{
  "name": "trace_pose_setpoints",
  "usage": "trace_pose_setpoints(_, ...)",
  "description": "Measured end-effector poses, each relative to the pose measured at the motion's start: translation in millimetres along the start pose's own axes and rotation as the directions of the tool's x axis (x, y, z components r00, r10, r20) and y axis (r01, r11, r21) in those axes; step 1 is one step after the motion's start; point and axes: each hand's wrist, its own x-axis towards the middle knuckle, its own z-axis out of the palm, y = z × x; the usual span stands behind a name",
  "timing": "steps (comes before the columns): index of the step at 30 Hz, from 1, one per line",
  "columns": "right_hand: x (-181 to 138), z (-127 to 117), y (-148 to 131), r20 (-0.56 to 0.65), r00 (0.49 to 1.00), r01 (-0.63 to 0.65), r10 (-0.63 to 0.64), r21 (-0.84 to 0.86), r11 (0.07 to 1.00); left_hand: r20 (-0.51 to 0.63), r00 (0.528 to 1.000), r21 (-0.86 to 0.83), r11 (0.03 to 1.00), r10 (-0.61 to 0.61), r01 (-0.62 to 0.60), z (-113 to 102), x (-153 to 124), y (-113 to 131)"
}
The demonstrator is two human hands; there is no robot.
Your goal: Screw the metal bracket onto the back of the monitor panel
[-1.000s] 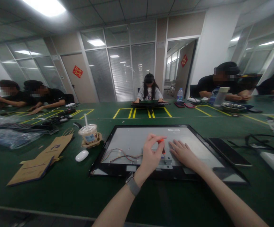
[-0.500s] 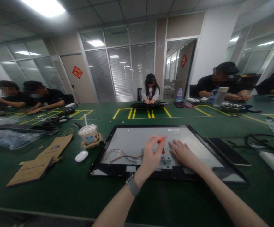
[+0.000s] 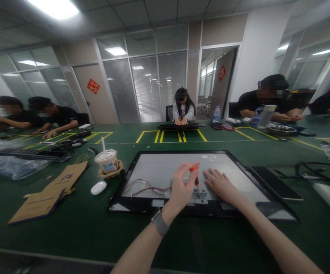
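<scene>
A flat display panel [image 3: 165, 167] with a black frame and grey back lies on the green table in front of me. My left hand [image 3: 183, 184] is closed around the orange and black handle of a screwdriver [image 3: 196, 181]. The screwdriver stands nearly upright, its tip down at a small metal bracket [image 3: 201, 198] near the panel's front edge. My right hand [image 3: 220, 185] lies flat on the panel, fingers spread, just right of the screwdriver. Thin wires [image 3: 148, 187] run over the panel, partly hidden behind my left hand.
Left of the panel are a drink cup [image 3: 106, 161] with a straw, a white oval case [image 3: 98, 188] and a brown paper bag [image 3: 51, 194]. A black phone [image 3: 275, 182] lies to the right. A person [image 3: 183, 108] across the table rests both hands on another panel.
My hands and the screwdriver stay in nearly the same place; the fingers on the handle have shifted slightly. The person across has leaned a little to the right.
</scene>
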Motion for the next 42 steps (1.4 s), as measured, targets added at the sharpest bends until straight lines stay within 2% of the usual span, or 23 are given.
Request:
trace_pose_setpoints(5, 0.9, 5.3, 3.0, -0.040, 0.999, 0.014, -0.012, 0.031, 0.999, -0.066, 0.998, 0.045, 0.999, -0.011, 0.014, -0.7, 0.3, 1.7)
trace_pose_setpoints(13, -0.9, -1.6, 0.1, -0.006, 1.000, 0.003, -0.003, 0.003, 1.000, 0.028, 1.000, -0.053, 0.999, 0.009, -0.008, 0.2, -0.4, 1.6)
trace_pose_setpoints(17, -1.5, -3.4, -0.8, 0.001, 1.000, 0.009, -0.009, -0.007, 1.000, -0.028, 0.998, 0.014, 0.999, 0.047, -0.047, 0.7, 0.9, -1.0)
trace_pose_setpoints(20, -2.0, -4.9, -1.4, 0.002, 1.000, 0.006, -0.006, -0.011, 1.000, -0.063, 0.998, 0.036, 0.999, 0.026, -0.024, 0.6, 0.3, -1.5)
trace_pose_setpoints(25, -2.3, -6.6, -2.5, 0.006, 1.000, 0.000, 0.000, 0.004, 1.000, 0.002, 1.000, -0.047, 0.999, -0.009, 0.009, -0.3, -1.6, -0.9)
trace_pose_setpoints(29, -1.8, -4.7, -2.5, -0.010, 1.000, 0.008, -0.008, -0.002, 1.000, 0.048, 0.999, -0.067, 0.998, 0.009, -0.006, -0.2, -0.8, -0.5)
trace_pose_setpoints(32, -1.2, -3.7, -2.1, 0.000, 1.000, -0.003, 0.003, 0.003, 1.000, 0.002, 1.000, -0.002, 1.000, 0.028, -0.028, 0.6, -0.3, -0.1)
trace_pose_setpoints(36, -0.6, -3.7, -1.3, 0.022, 1.000, -0.006, 0.006, 0.012, 1.000, -0.098, 0.995, 0.040, 0.999, 0.004, 0.000, 1.6, -1.4, 0.5)
trace_pose_setpoints(42, -1.0, -3.6, -1.3, 0.000, 1.000, 0.004, -0.004, 0.008, 1.000, 0.004, 1.000, -0.023, 1.000, 0.014, -0.014, 0.1, -2.2, 1.5)
